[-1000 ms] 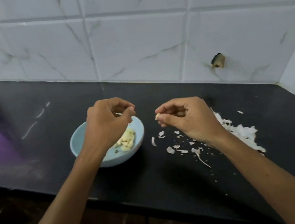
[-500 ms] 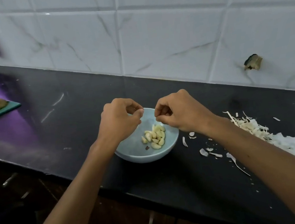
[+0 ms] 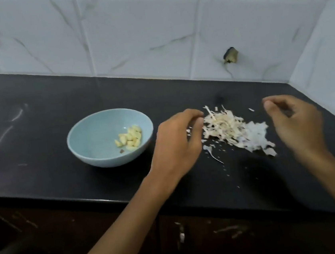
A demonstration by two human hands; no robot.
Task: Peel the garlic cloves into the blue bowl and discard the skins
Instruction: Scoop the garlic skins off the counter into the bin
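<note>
The blue bowl (image 3: pixel 93 147) stands on the black counter left of centre, with several peeled garlic cloves (image 3: pixel 130 138) lying in its right half. To its right spreads a pile of pale garlic skins (image 3: pixel 234 131). My left hand (image 3: pixel 177 144) hovers at the pile's left edge, fingers curved and apart, fingertips touching the nearest skins. My right hand (image 3: pixel 295 120), blurred, is on the pile's right side, fingers spread and curled inward. Neither hand holds anything that I can see.
The black counter (image 3: pixel 37 125) runs to a white tiled wall (image 3: pixel 131 37) behind and a side wall on the right. A small dark chip (image 3: pixel 231 55) marks the back tiles. Dark cabinet fronts (image 3: pixel 196 238) lie below the counter's front edge.
Both hands have left the bowl and moved right to either side of the skin pile, opening from pinched to spread. The clove held before is no longer in my fingers.
</note>
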